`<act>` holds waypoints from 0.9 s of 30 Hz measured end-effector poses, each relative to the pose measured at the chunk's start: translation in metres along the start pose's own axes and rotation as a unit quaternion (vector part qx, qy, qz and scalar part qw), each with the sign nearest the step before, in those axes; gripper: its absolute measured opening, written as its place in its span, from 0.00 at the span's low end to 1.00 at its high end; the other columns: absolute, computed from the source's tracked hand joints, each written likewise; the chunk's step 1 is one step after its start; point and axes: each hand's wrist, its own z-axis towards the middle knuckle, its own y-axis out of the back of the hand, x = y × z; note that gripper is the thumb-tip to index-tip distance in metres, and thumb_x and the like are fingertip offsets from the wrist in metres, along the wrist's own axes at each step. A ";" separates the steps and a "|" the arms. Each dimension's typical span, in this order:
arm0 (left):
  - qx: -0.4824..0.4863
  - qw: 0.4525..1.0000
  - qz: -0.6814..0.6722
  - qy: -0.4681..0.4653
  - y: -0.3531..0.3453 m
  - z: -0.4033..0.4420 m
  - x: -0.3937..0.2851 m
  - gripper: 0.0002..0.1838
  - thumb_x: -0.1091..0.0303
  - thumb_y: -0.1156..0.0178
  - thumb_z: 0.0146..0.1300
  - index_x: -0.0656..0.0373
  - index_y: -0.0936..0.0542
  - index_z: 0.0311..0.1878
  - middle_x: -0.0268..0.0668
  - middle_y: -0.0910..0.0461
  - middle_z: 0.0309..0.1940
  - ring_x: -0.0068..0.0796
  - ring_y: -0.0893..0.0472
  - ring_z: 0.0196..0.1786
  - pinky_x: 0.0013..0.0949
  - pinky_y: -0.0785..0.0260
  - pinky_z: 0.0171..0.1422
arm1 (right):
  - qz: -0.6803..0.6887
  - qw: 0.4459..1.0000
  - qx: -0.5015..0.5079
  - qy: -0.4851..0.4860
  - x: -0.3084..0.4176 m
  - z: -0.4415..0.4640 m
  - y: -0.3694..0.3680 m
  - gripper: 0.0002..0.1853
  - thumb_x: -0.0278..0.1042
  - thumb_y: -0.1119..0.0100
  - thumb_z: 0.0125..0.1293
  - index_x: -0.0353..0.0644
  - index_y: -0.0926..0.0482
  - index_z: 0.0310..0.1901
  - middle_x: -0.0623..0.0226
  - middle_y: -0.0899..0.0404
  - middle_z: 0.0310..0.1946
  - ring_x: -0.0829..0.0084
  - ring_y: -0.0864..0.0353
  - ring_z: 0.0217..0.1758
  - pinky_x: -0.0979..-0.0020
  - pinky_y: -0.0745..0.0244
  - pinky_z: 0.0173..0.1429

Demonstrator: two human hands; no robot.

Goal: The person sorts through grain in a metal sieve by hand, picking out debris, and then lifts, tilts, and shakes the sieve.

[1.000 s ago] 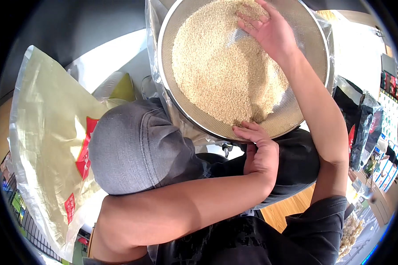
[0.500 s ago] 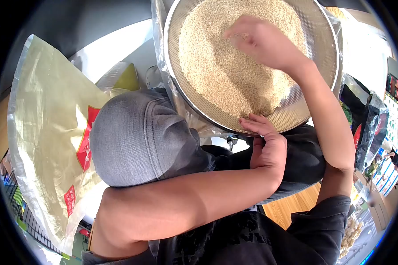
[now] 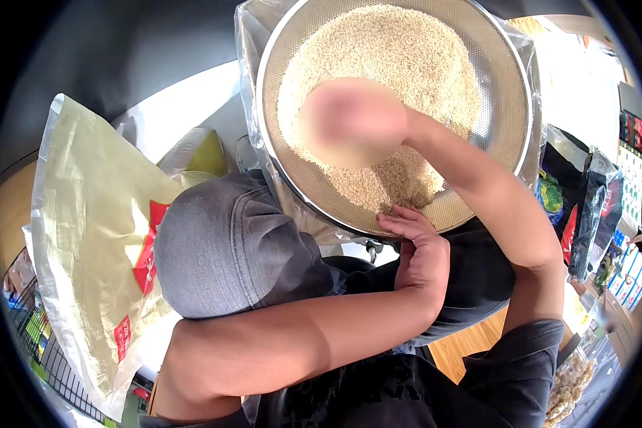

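A wide round metal sieve (image 3: pixel 503 121) rests in front of me near my knees, with clear plastic under and around it. Pale grains (image 3: pixel 392 43) cover much of its mesh. My left hand (image 3: pixel 417 239) lies at the sieve's near rim, fingers extended over the edge and touching it beside the grains. Over the left part of the grains is my right hand (image 3: pixel 353 121), so blurred that its fingers cannot be made out, nor whether it holds any grains.
A large yellowish translucent bag (image 3: pixel 100 214) with red labels stands at the left, beside my knee. Black and clear plastic packages (image 3: pixel 585 207) are at the right. A wire basket (image 3: pixel 60 371) sits at the lower left, and wooden flooring (image 3: pixel 467 346) shows below.
My right hand has moved from the sieve's upper right across the grains to the left and nearer to me. The grains' outline has changed. My left hand stays at the near rim.
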 end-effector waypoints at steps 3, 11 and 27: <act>-0.002 1.000 -0.002 0.007 0.000 0.001 -0.002 0.15 0.78 0.50 0.70 0.70 0.18 0.53 0.49 0.15 0.48 0.46 0.11 0.41 0.49 0.12 0.47 | 0.082 0.991 -0.047 0.089 -0.028 0.017 0.026 0.24 0.32 0.43 0.75 0.44 0.30 0.71 0.60 0.23 0.60 0.67 0.19 0.59 0.65 0.20 0.63; -0.021 1.000 0.001 -0.008 -0.003 0.001 -0.002 0.15 0.78 0.50 0.70 0.69 0.18 0.53 0.50 0.16 0.48 0.46 0.11 0.42 0.50 0.12 0.45 | 0.373 0.892 -0.215 0.134 -0.014 0.006 0.066 0.26 0.21 0.53 0.75 0.44 0.34 0.74 0.70 0.24 0.39 0.72 0.20 0.45 0.62 0.22 0.60; -0.007 1.000 -0.012 -0.012 0.000 0.001 -0.001 0.17 0.79 0.52 0.68 0.70 0.19 0.55 0.51 0.16 0.50 0.46 0.12 0.45 0.51 0.13 0.47 | -0.052 0.955 -0.281 0.082 0.012 0.017 0.019 0.25 0.41 0.47 0.78 0.48 0.30 0.73 0.63 0.25 0.66 0.67 0.26 0.68 0.62 0.28 0.71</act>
